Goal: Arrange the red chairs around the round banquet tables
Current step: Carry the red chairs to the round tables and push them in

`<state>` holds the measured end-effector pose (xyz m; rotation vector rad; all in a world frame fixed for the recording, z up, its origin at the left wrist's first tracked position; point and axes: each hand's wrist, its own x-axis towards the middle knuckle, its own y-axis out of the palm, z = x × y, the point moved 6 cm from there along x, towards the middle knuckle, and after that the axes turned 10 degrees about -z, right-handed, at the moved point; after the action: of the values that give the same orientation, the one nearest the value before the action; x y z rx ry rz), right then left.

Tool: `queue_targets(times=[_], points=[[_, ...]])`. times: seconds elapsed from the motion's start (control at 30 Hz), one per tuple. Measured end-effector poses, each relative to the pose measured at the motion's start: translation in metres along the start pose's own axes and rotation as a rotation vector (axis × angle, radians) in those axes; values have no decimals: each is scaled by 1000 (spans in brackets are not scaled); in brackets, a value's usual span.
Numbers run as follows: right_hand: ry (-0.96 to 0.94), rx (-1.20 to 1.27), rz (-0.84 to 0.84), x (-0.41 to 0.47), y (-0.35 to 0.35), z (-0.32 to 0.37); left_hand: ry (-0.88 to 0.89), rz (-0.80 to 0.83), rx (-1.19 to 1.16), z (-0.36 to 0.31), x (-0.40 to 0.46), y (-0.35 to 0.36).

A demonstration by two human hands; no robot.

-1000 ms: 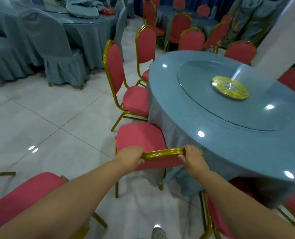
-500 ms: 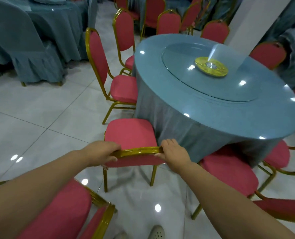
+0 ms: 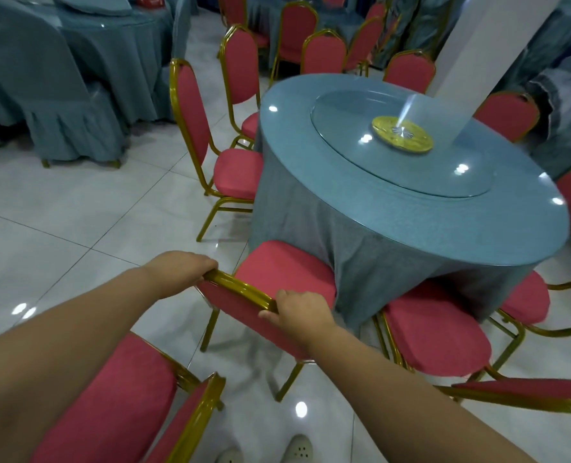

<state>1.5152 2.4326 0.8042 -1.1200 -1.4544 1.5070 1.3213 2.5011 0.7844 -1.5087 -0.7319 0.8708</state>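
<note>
A red chair with a gold frame stands at the near edge of the round banquet table, its seat partly under the blue-grey tablecloth. My left hand grips the left end of its gold backrest rail. My right hand grips the rail's right end. The backrest now runs slantwise from upper left to lower right. More red chairs ring the table: one at the left, one just right of mine, several at the far side.
Another red chair stands close at my lower left, and a chair back lies at the lower right. A covered table with draped chairs fills the upper left. A white pillar rises behind the table. White tile floor lies at the left.
The chair I hold has swung so its backrest rail is slanted instead of level. My view has shifted left and back, showing more of the neighbouring chairs.
</note>
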Motion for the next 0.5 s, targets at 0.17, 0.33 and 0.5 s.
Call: queue_targets(times=[0.17,0.33,0.5], points=[[85,164,-24,-13,4,-13,-25,-81,-149,-19,7,-3],[88,351,79,-19,25,-24,15,-149,-245,-30,11,12],[86,378,90,-14,38,-16,15,-190,-257,-18,22,19]])
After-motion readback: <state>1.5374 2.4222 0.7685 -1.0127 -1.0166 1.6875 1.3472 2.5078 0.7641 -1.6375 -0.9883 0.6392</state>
